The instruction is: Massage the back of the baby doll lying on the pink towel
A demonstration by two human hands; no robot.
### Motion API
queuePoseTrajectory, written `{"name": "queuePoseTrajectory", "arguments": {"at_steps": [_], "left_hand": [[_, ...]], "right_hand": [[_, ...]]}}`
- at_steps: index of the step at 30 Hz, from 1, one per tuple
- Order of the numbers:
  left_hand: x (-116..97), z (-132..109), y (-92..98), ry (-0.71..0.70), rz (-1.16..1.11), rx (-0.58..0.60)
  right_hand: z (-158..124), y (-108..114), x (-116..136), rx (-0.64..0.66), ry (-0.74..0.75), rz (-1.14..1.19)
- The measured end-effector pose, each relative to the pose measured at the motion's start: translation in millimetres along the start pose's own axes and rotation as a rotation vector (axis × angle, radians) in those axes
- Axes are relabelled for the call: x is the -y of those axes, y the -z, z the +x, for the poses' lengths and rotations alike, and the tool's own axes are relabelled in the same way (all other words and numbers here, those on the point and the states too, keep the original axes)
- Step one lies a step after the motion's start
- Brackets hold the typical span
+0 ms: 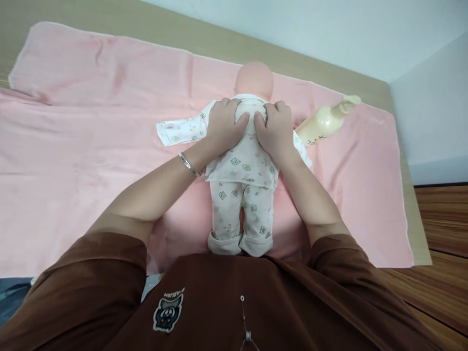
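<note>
A baby doll point(241, 168) with a bald head lies stretched out in the middle, its head away from me and its back up, no facial features showing. It wears a white shirt and trousers printed with small animals. My left hand point(224, 124) is wrapped over its left-side shoulder in the view, thumb pressing on the upper back. Over the opposite shoulder, my right hand point(275, 129) grips in the same way, the two thumbs almost meeting. Both hands' fingertips are partly hidden round the doll's sides. One white sleeve sticks out flat to the left.
A pink cloth point(109, 146) covers most of the wooden tabletop point(310, 66). Close to my right hand, a cream pump bottle point(321, 126) lies tilted on the cloth. A white wall point(329, 29) borders the far side, and wood-plank flooring point(442, 234) shows at right.
</note>
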State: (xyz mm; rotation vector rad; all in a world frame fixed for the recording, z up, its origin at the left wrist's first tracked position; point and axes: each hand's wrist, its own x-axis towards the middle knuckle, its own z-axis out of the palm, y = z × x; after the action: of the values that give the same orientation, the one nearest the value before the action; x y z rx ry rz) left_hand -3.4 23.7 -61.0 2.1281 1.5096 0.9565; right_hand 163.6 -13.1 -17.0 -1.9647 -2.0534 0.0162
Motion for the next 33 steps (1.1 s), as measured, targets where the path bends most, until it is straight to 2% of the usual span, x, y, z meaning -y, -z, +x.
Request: {"name": "queuePoseTrajectory", "arguments": {"at_steps": [6,15,18,22,24,26,30,33], "left_hand": [[1,-3,0.0,0.009,0.013,-0.042],[-3,0,0.0,0.011,0.013,-0.030],[-20,-13,8.5,-0.023,0.031,-0.015],[-51,-42,20.2,-0.132,0.095,0.073],[-56,-45,21.1,-0.171,0.077,0.099],[-49,-37,19.3,-0.172,0.057,0.100],[-19,-4,15.4,-0.089,0.044,0.068],[-4,10,14.9,-0.057,0.037,0.068]], "right_hand": [[-1,10,10,0.091,-0.034,-0.019],[-2,16,13,0.112,-0.017,-0.025],[-1,19,13,0.141,-0.007,-0.035],[3,18,6,0.140,0.030,0.005],[3,18,4,0.141,0.046,0.004],[-3,20,6,0.154,0.064,-0.020],[-26,27,24,0.212,0.125,-0.062],[-36,25,35,0.229,0.113,-0.049]]}}
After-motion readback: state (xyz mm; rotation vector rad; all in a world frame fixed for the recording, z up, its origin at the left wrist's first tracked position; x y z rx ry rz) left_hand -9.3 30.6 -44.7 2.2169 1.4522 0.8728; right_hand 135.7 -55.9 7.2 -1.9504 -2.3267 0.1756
